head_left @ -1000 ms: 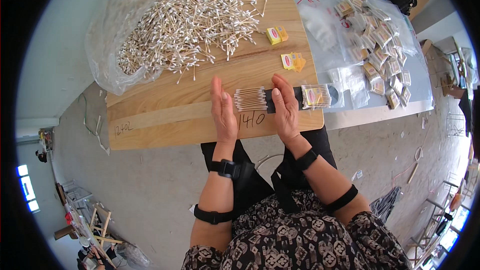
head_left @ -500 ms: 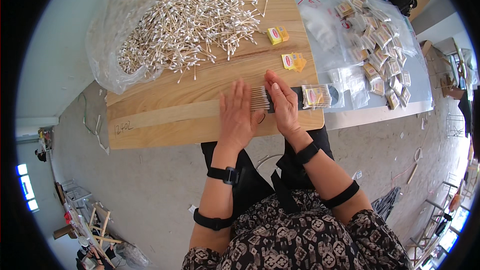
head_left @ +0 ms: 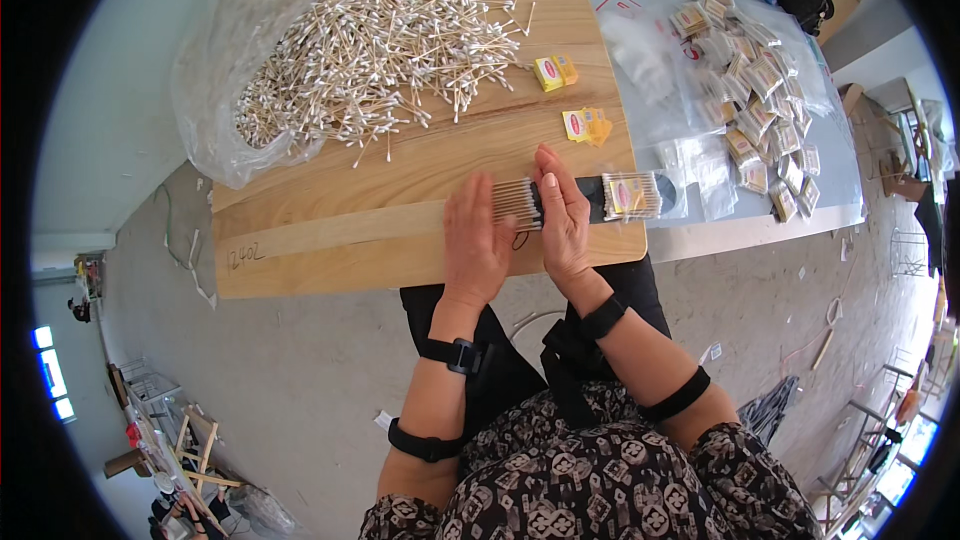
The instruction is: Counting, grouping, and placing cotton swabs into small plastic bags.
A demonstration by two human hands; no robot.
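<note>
A short row of cotton swabs (head_left: 517, 202) lies side by side near the front edge of a wooden board (head_left: 340, 235). My left hand (head_left: 478, 245) rests flat on the row's left part, fingers slightly spread. My right hand (head_left: 562, 212) stands on its edge with straight fingers against the row's right side, over a black strip (head_left: 598, 196). Just right of it lies a clear packet of swabs with a yellow label (head_left: 632, 196). Neither hand grips anything.
A big heap of loose cotton swabs (head_left: 380, 35) spills from a clear plastic bag (head_left: 215, 90) at the board's back. Small yellow labels (head_left: 554, 71) lie behind my hands. Several filled packets (head_left: 760, 100) cover the grey table to the right. Below is a concrete floor.
My left hand has turned from standing on its edge to lying flat and has slid right over the swabs. The right hand has stayed almost in place.
</note>
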